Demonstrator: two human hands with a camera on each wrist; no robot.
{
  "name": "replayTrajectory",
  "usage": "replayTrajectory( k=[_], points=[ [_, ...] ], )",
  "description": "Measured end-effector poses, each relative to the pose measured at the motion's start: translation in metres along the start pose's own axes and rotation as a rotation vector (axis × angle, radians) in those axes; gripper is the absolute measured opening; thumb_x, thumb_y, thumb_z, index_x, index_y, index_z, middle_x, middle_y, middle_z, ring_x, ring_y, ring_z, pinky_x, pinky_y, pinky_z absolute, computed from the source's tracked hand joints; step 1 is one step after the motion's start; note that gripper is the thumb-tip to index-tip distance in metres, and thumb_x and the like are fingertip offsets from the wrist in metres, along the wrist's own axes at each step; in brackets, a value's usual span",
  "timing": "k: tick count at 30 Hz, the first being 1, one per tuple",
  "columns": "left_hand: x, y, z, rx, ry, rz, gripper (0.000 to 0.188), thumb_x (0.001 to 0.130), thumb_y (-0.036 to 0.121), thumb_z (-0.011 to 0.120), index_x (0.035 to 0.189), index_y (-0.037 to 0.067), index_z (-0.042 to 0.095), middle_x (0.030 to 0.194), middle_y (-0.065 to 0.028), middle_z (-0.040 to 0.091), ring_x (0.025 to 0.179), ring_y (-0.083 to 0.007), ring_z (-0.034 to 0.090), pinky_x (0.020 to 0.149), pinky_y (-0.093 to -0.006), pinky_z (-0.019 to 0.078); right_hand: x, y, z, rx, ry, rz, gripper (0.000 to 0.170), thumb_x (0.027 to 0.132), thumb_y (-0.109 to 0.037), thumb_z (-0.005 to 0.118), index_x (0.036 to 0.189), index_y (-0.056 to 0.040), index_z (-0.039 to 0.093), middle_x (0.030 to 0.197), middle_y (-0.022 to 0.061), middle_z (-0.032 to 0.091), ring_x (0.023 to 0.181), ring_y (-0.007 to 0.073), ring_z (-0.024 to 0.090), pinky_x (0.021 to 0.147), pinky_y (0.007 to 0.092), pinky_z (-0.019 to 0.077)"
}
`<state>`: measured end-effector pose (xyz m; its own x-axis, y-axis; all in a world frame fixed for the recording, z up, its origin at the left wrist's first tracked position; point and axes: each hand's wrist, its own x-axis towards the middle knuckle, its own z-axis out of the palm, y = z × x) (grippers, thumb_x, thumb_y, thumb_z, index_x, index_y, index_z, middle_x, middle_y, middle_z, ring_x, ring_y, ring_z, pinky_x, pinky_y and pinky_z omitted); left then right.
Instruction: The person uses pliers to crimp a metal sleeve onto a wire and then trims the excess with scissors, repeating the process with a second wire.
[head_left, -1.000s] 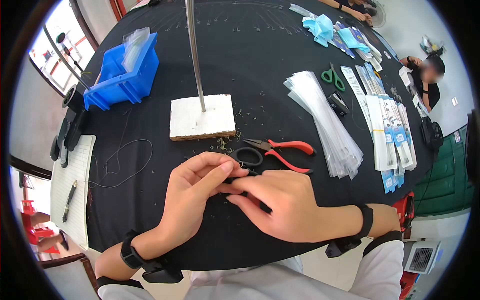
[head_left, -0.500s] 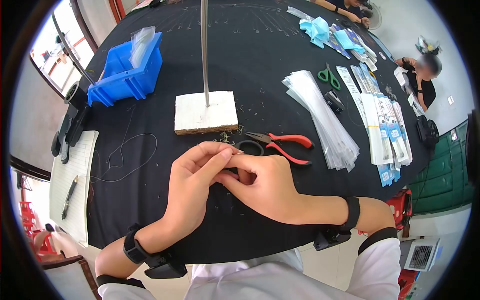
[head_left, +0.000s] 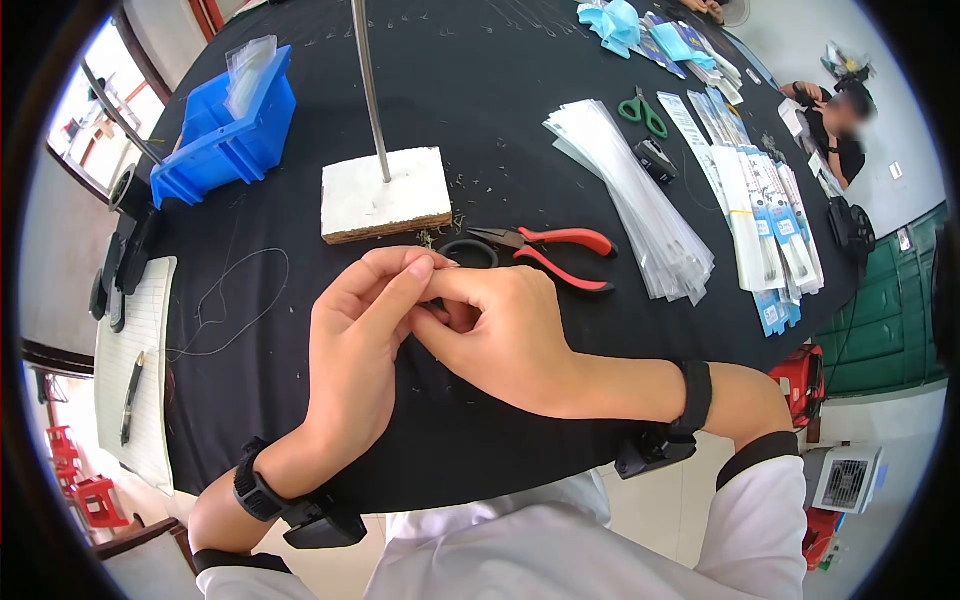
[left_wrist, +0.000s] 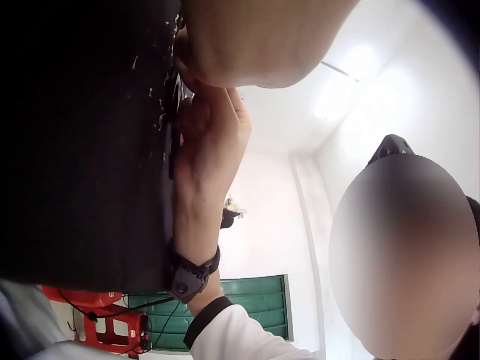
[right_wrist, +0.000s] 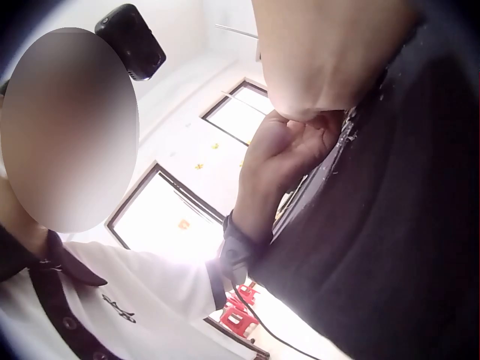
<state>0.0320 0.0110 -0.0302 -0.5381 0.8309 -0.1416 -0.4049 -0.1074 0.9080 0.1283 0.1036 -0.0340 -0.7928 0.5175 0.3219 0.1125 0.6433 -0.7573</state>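
Over the near part of the black-covered table (head_left: pixel 480 440), the two hands meet at their fingertips. Thumb and forefinger of the left hand (head_left: pixel 355 340) pinch a tiny thing, mostly hidden, whose thin end shows by the fingertips. Against them, the right hand (head_left: pixel 510 335) has its thumb and curled fingers closed on the same spot. Just beyond the fingers lie black-handled scissors (head_left: pixel 470 252), partly covered, and red-handled pliers (head_left: pixel 560 240). Both wrist views show the hands touching, the pinched thing hidden.
A white block (head_left: pixel 390 195) with an upright metal rod stands behind the hands. At left are a blue bin (head_left: pixel 225 135), a notebook (head_left: pixel 140 370) with a pen, and loose thread. Clear sleeves (head_left: pixel 640 200), green scissors (head_left: pixel 643 112) and packets (head_left: pixel 770 220) lie right.
The right hand has moved left and closed in against the left fingertips; a gap between the hands has narrowed. The head view has shifted, so the table items appear higher.
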Motion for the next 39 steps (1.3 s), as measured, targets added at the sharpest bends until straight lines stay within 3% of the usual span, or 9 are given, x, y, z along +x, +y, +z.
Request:
replayTrajectory(
  k=[3,6,9,21,27,31,35,39],
  points=[
    [0.000,0.000,0.000,-0.009,-0.011,0.010,0.019,0.092,0.015,0.056,0.098,-0.003,0.061,0.093,-0.0099,0.065,0.078,-0.0133,0.061,0.074,-0.0255,0.0477,-0.002,0.005,0.003,0.023,0.032,-0.035,0.007,0.074,-0.012,0.070,0.079,-0.0080,0.069,0.046,0.0026,0.047,0.038,0.0132,0.045,0.041,0.0265,0.0326],
    [0.000,0.001,0.001,-0.004,-0.011,0.009,0.020,0.092,0.015,0.057,0.098,-0.003,0.060,0.092,-0.0100,0.065,0.077,-0.0135,0.062,0.074,-0.0255,0.0480,-0.002,0.004,0.002,0.026,0.027,-0.033,0.008,0.074,-0.011,0.070,0.081,-0.0082,0.069,0.046,0.0023,0.047,0.038,0.0127,0.044,0.041,0.0261,0.0327],
    [-0.001,0.002,0.000,0.003,-0.017,-0.003,0.020,0.092,0.015,0.057,0.098,-0.003,0.060,0.092,-0.0098,0.065,0.078,-0.0135,0.062,0.074,-0.0252,0.0481,-0.002,-0.001,-0.002,0.047,0.001,0.009,0.011,0.076,-0.015,0.065,0.069,-0.0076,0.061,0.051,0.0060,0.055,0.045,0.0247,0.055,0.043,0.0340,0.0390],
    [-0.002,0.001,0.000,0.092,-0.028,0.038,0.017,0.090,0.009,0.059,0.100,-0.004,0.062,0.094,-0.0092,0.065,0.087,-0.0122,0.061,0.077,-0.0241,0.0488,-0.011,0.001,-0.015,0.184,-0.074,0.117,0.005,0.075,-0.011,0.068,0.075,-0.0082,0.063,0.048,0.0033,0.050,0.039,0.0166,0.048,0.041,0.0280,0.0338],
    [-0.002,0.005,0.000,0.144,-0.050,0.045,0.017,0.090,0.009,0.058,0.100,-0.005,0.062,0.094,-0.0102,0.065,0.090,-0.0141,0.062,0.077,-0.0255,0.0517,-0.012,0.001,-0.030,0.218,-0.102,0.103,0.003,0.079,-0.006,0.067,0.081,-0.0064,0.065,0.050,0.0012,0.052,0.040,0.0085,0.046,0.041,0.0238,0.0327],
    [-0.001,0.005,0.001,0.101,-0.046,0.017,0.018,0.090,0.010,0.059,0.100,-0.005,0.062,0.095,-0.0109,0.064,0.091,-0.0157,0.063,0.073,-0.0275,0.0545,-0.007,0.010,-0.044,0.201,0.026,-0.079,0.011,0.077,0.002,0.067,0.085,-0.0045,0.062,0.063,0.0000,0.057,0.046,0.0057,0.050,0.042,0.0200,0.0344],
    [-0.002,0.006,0.004,0.162,-0.044,0.002,0.016,0.092,0.013,0.055,0.097,-0.002,0.060,0.095,-0.0112,0.063,0.089,-0.0168,0.062,0.070,-0.0312,0.0551,-0.002,0.016,-0.051,0.209,-0.099,-0.013,0.013,0.080,0.003,0.065,0.091,-0.0019,0.061,0.082,0.0019,0.062,0.063,0.0048,0.057,0.050,0.0180,0.0391],
    [-0.002,0.006,0.005,0.179,-0.054,-0.015,0.016,0.092,0.012,0.055,0.097,-0.001,0.060,0.095,-0.0107,0.062,0.088,-0.0164,0.062,0.069,-0.0311,0.0551,-0.001,0.018,-0.053,0.268,-0.173,-0.012,0.012,0.080,0.002,0.066,0.091,-0.0022,0.061,0.080,0.0017,0.063,0.064,0.0063,0.058,0.051,0.0187,0.0399]
  ],
)
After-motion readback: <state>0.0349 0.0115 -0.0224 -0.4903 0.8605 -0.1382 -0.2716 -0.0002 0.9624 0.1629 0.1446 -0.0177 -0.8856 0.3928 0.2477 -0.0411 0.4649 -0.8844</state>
